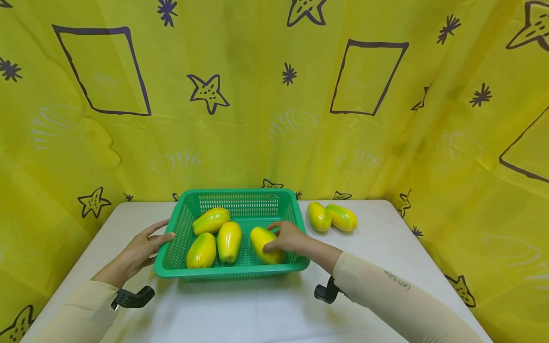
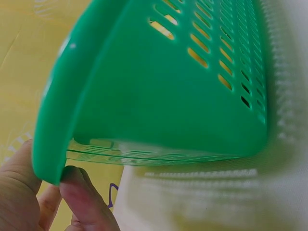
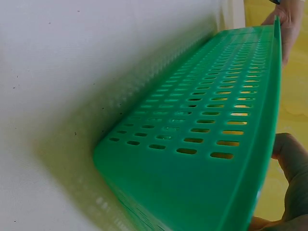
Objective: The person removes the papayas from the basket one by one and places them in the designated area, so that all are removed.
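Note:
A green plastic basket [image 1: 231, 273] with slotted walls sits on the white table. My left hand [image 1: 143, 247] grips its left rim, thumb over the top and fingers beneath; the left wrist view shows the rim [image 2: 50, 139] between them. Inside the basket, my right hand [image 1: 286, 238] holds a yellow papaya [image 1: 262, 243] near the right wall, thumb on the near side and fingers on the far side. Left of it lie a papaya with a green patch [image 1: 201, 251], a papaya [image 1: 229, 243] in the middle and another papaya [image 1: 211, 220] behind them. The basket wall hides the held papaya in the right wrist view.
Right of the basket, two more papayas, one papaya [image 1: 319, 216] and a greener papaya [image 1: 342, 217], lie touching on the white table [image 1: 257, 314]. A yellow patterned curtain [image 1: 253, 143] hangs behind the table and along both sides.

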Tool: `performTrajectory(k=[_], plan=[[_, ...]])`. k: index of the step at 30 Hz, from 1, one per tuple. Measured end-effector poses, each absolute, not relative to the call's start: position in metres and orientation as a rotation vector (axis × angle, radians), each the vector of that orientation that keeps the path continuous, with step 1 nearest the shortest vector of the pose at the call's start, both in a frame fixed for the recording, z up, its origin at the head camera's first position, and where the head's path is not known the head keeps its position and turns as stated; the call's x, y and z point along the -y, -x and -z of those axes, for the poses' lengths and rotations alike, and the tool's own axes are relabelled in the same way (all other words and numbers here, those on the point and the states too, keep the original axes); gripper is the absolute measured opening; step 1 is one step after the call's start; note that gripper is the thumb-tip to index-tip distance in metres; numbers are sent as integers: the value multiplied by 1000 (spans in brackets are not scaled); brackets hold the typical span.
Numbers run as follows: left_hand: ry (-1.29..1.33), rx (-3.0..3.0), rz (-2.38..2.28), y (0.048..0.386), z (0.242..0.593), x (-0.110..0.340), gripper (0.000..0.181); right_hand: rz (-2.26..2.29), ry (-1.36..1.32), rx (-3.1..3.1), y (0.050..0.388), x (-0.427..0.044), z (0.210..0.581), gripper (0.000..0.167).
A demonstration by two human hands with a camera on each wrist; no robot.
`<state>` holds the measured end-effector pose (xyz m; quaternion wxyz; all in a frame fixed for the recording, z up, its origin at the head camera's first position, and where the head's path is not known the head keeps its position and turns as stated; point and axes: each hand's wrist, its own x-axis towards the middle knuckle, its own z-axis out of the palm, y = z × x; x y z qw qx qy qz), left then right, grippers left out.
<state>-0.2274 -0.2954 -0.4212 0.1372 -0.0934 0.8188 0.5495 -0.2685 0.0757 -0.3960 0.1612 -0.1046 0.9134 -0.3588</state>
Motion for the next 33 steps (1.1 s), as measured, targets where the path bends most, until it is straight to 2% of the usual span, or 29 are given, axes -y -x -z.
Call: performTrajectory(k=[13, 33], plan=[[293, -2370, -1579, 229, 421, 295, 84, 1236, 176, -2351, 270, -83, 381, 65], [277, -2360, -1609, 229, 422, 297, 82, 1293, 89, -2201, 276, -96, 361, 68]])
